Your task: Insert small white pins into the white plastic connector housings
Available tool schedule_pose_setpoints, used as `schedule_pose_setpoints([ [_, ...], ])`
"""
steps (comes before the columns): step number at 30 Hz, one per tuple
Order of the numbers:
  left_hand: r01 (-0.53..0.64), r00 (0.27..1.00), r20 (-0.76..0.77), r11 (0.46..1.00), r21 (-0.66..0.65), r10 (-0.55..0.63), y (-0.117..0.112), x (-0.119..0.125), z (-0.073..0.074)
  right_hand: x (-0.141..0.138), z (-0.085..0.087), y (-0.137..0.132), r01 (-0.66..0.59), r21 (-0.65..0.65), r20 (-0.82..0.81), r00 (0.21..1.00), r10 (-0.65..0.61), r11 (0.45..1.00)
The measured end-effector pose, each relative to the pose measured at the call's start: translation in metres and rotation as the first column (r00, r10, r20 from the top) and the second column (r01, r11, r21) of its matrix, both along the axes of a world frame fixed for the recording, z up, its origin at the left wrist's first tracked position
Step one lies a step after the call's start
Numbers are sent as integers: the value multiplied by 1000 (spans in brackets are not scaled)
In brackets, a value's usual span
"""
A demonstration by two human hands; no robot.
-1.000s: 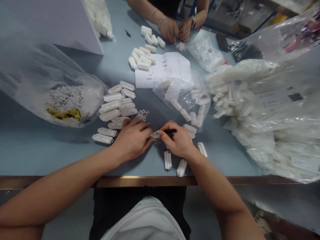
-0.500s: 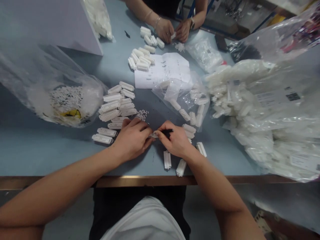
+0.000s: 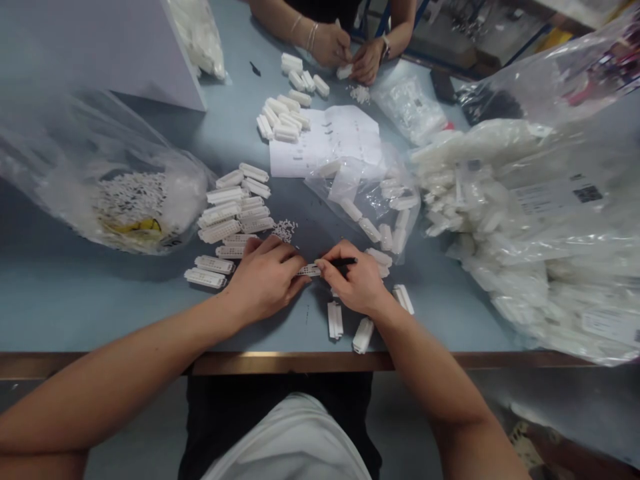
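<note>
Table (image 3: 75,300), front centre: left hand (image 3: 265,283) pinches white connector (image 3: 309,270); right hand (image 3: 355,280) closed on black tool (image 3: 345,263). Risk: tool slip or knock scatters loose pins (image 3: 285,230) just beyond left hand.

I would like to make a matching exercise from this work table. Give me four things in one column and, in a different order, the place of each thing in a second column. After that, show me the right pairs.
Things:
1. black-handled tool
2. perforated white connector strip
3. printed white paper
4. tiny white pieces

Places:
A. in a small heap on the blue-grey table
B. held between the left hand and the right hand
C. gripped in the right hand
D. partly under a clear plastic bag

Right pairs: 1-C, 2-B, 3-D, 4-A
</note>
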State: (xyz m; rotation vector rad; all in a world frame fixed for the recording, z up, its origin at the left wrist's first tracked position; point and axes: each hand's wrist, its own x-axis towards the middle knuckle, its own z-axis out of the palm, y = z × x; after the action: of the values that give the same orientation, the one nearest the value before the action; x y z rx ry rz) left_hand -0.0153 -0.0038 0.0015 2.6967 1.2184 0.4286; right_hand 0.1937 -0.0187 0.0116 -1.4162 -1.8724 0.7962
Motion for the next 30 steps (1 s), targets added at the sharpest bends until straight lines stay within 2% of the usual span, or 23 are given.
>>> schedule_pose_setpoints([
  [12, -1, 1000, -1, 1000, -26, 1, 0, 0, 3, 0, 0, 0, -11, 4, 3, 1000, 11, 1000],
  [30, 0, 1000, 1, 1000, -16, 0, 0, 1, 2, -3, -1, 1, -102, 35, 65, 993, 100, 994],
])
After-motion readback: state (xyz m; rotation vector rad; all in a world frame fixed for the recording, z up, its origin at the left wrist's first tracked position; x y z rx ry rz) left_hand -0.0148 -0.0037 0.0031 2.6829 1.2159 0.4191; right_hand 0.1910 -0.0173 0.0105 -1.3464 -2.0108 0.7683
